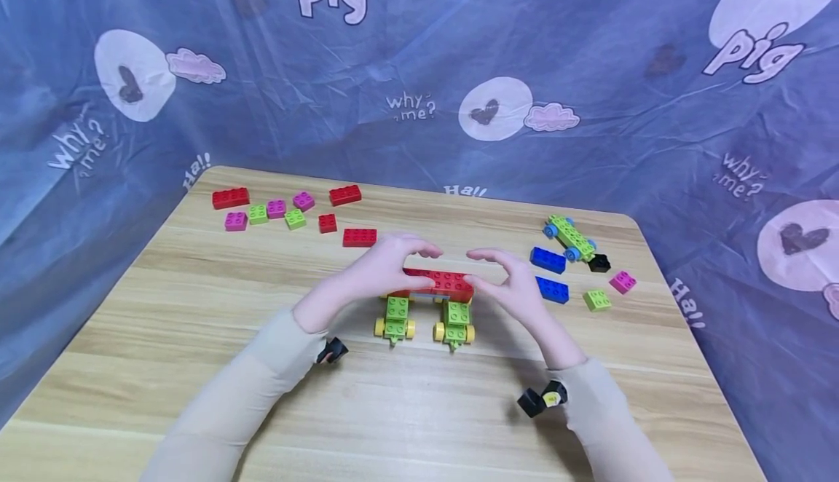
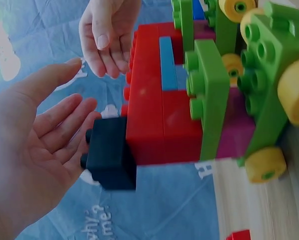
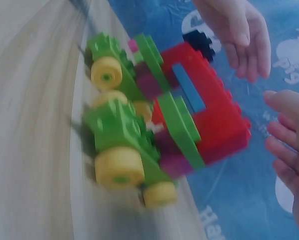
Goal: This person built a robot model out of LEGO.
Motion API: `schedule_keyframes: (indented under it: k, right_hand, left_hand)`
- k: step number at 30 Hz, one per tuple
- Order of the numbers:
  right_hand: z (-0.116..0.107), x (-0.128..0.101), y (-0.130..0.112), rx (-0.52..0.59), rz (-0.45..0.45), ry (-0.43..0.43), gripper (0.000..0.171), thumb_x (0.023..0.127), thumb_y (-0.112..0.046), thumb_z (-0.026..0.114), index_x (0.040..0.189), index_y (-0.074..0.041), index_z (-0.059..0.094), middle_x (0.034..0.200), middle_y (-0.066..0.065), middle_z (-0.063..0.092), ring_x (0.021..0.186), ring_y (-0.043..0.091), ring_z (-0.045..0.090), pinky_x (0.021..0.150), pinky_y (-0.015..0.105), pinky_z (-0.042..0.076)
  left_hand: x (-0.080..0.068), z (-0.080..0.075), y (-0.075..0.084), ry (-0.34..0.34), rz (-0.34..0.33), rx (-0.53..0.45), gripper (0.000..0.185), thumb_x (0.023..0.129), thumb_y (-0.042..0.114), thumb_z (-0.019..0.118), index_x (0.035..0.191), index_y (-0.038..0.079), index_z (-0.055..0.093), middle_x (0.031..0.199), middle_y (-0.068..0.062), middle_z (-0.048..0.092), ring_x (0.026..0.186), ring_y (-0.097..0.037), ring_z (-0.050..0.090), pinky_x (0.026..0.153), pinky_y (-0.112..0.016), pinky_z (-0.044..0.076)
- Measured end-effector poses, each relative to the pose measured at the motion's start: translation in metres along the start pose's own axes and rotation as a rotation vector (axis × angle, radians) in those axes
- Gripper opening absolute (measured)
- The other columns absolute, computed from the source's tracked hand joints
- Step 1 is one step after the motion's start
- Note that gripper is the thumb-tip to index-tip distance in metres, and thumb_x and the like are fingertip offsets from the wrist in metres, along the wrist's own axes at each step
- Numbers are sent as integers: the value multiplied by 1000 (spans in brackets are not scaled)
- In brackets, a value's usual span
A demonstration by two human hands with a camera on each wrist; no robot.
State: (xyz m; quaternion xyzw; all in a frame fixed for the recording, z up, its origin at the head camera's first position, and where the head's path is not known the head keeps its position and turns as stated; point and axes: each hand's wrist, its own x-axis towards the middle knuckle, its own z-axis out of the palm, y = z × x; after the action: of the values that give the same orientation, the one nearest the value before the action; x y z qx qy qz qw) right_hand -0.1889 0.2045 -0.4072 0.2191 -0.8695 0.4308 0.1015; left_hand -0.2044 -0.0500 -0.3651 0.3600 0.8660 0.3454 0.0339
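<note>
Between my hands stands a toy brick build: red bricks [image 1: 452, 278] bridge two green wheeled bases [image 1: 396, 311] with yellow wheels [image 1: 468, 334]. Purple bricks [image 2: 235, 122] and flat green bricks [image 2: 217, 85] form its supports, and a light blue piece [image 2: 168, 63] lies under the red span. A black brick [image 2: 112, 152] is attached at its left end. My left hand [image 1: 387, 267] is spread near that end, fingers loosely bent, apart from the red bricks in the wrist views. Likewise, my right hand [image 1: 514, 289] hovers by the right end, thumb and fingers parted, holding nothing.
Loose red bricks [image 1: 359, 237], pink bricks [image 1: 236, 221] and lime bricks [image 1: 258, 213] lie at the back left. To the right are blue bricks [image 1: 548, 260], a green car base [image 1: 569, 236] with blue wheels, and a black brick [image 1: 599, 263]. A printed blue cloth [image 1: 406, 147] hangs behind the table.
</note>
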Motion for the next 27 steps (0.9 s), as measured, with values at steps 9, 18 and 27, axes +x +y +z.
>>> schedule_keyframes:
  k: [9,18,27]
  right_hand:
    - [-34,-15,24,-70,-11,162,34,79,-1,78,112,-2,70,111,16,72,102,-7,56,90,9,42]
    - [-73,-24,55,-106,-23,288,36,73,10,78,108,5,70,104,13,73,98,-16,55,87,4,42]
    - [-115,-33,88,-219,133,275,37,82,-7,77,115,4,66,102,-33,55,93,-20,50,82,1,38]
  left_hand:
    - [14,13,5,-76,0,28,48,84,22,77,128,7,63,124,-6,68,118,-20,61,105,-36,46]
    - [23,19,6,-134,-15,29,49,83,19,78,128,6,62,123,-6,68,116,-19,62,103,-34,47]
    - [25,25,1,-191,-61,49,48,82,9,77,128,5,63,125,-6,68,120,-19,61,105,-31,46]
